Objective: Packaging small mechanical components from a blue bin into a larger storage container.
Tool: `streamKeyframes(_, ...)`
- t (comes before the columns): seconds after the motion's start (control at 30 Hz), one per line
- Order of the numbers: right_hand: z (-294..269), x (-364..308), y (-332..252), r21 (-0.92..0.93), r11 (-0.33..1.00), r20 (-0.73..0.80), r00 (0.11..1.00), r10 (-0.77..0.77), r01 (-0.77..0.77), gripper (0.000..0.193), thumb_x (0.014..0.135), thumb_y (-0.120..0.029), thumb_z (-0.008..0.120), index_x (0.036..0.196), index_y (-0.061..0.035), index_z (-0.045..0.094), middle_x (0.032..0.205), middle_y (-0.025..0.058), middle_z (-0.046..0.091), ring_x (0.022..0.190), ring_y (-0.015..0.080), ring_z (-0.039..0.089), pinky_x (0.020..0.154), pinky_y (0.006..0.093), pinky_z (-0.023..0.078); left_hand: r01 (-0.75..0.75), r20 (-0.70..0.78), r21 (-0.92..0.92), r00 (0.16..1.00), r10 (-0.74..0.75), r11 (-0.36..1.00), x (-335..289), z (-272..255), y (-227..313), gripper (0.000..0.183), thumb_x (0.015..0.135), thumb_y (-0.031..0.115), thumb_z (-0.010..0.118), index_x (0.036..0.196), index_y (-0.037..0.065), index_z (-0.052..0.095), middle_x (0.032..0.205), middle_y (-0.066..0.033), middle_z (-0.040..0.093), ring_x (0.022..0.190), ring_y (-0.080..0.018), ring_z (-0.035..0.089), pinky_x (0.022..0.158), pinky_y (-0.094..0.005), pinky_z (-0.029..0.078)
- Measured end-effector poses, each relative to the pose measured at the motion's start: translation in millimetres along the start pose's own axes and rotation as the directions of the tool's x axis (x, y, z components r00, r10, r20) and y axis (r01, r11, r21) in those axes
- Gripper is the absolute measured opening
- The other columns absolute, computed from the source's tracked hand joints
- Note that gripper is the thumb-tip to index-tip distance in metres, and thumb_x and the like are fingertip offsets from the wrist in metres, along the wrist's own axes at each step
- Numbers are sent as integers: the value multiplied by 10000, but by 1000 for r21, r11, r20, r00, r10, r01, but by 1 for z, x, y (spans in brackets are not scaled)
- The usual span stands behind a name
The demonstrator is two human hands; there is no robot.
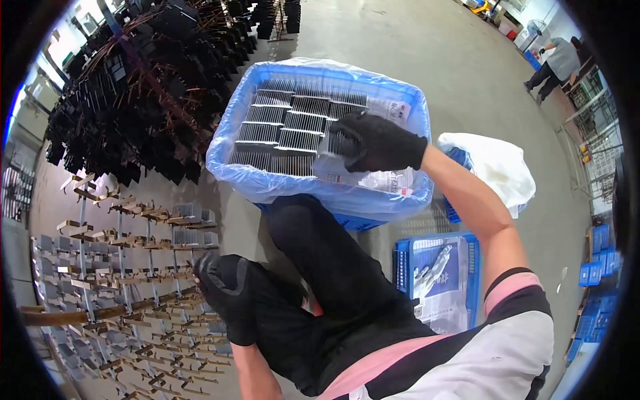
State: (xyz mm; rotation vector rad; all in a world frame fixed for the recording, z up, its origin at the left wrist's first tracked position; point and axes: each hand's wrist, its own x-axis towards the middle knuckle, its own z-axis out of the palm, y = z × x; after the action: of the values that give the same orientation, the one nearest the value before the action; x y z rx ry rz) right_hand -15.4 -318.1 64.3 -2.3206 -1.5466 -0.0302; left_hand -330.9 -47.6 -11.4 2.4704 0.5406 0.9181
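Note:
A blue crate (220, 147) lined with clear plastic stands before me, holding rows of dark, thin metal plates (301, 122) set on edge. Inside its right part, my right hand (387, 142), in a black glove, is closed around a small stack of grey thin plates (333, 148). The palm hides part of that stack. Next to my knee, my left hand (227, 283), also gloved in black, has curled fingers beside a metal rack (127, 273) with brass-coloured hooks. What those fingers hold, if anything, is hidden.
Dark plates (127, 100) hang densely on a rack at the far left. Printed paper (398, 110) lines the crate's right side. A white bag (493, 167) and a smaller blue crate (473, 260) stand to the right. Farther off, a person (560, 63) bends near shelving.

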Motion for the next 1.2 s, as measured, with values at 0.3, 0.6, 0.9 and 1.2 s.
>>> streamKeyframes(0.3, 50, 9, 0, -72, 996, 234, 970, 74, -59, 566, 725, -290, 744, 1217, -53, 592, 1073, 189, 620, 992, 352, 638, 866, 466, 520, 45, 40, -64, 998, -42, 997, -5, 9, -3, 331, 859, 198, 737, 1058, 31, 532, 1068, -138, 558, 1021, -327, 534, 929, -412, 430)
streamKeyframes(0.6, 85, -4, 11, -348, 934, 7, 997, -83, 80, 526, 849, -434, 625, 1352, -298, 553, 1369, 220, 494, 1285, 412, 443, 1019, 618, 338, 71, 61, -7, 996, -70, 997, -5, 3, -4, 367, 844, 180, 749, 1108, 27, 546, 1131, -163, 584, 1094, -355, 549, 979, -439, 423)
streamKeyframes(0.9, 55, -15, 19, -199, 980, 50, 999, -21, 30, 517, 884, -384, 638, 1370, -238, 536, 1436, 184, 442, 1344, 408, 378, 1083, 592, 281, 53, -105, -30, 993, -56, 998, -19, -24, -28, 238, 900, 174, 681, 1034, 1, 586, 1001, -129, 611, 961, -283, 579, 905, -393, 459)
streamKeyframes(1.2, 47, 25, -128, 223, 931, -202, 948, -245, 288, 366, 878, -144, 639, 1232, -53, 620, 1220, 177, 626, 1167, 365, 565, 1002, 464, 427, 749, 208, -546, 555, -805, 376, -195, -25, -95, 287, 1012, 289, 526, 957, 34, 645, 927, -78, 669, 836, -156, 623, 759, -318, 506)
